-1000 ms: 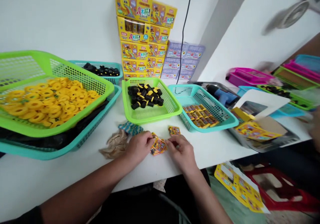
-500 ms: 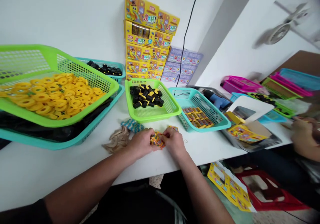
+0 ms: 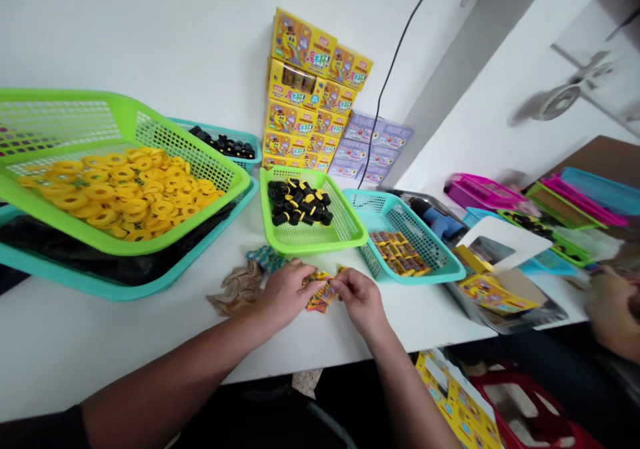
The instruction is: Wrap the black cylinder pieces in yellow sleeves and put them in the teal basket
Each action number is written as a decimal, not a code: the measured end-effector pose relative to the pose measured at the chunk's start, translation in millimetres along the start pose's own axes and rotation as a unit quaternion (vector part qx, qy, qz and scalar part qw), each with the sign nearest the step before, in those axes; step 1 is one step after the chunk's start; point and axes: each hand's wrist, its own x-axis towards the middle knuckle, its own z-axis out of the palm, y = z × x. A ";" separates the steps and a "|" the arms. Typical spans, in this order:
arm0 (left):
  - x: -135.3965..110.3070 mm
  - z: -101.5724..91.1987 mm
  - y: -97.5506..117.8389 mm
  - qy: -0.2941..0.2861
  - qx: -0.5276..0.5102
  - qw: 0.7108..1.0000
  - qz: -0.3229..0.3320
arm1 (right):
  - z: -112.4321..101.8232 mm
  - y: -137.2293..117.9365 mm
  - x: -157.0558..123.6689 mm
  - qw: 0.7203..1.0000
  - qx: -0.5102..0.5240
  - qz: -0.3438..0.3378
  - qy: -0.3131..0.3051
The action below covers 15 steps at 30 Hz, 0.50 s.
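My left hand [image 3: 286,293] is closed around a small bunch of colourful printed paper-like pieces [image 3: 321,296], orange, yellow and purple, just above the white table. Fingertips of my right hand [image 3: 361,299] pinch the right side of the same bunch. Whether these are labels or small packets is too small to tell. Left of my hands lie a crumpled brown paper or cloth [image 3: 237,290] and a blue-green patterned piece [image 3: 267,259]. Beyond them stands a green basket [image 3: 320,241] with several black caps with yellow bands [image 3: 297,202].
A teal basket [image 3: 357,259] to the right holds rows of small printed cylinders [image 3: 399,252]. At left, a green basket [image 3: 235,182] of yellow rings [image 3: 135,189] rests on a teal one [image 3: 120,291]. Yellow boxes [image 3: 303,92] are stacked against the wall. Another person's hand [image 3: 613,309] is far right.
The view has shifted, so the scene sits slightly lower and further right. My right hand has drawn a little away from my left, showing more of the printed pieces.
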 end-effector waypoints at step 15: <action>9.6 0.3 -7.0 -0.045 -0.299 0.939 -0.163 | -30.8 -39.3 131.9 0.935 -0.350 -0.055 0.029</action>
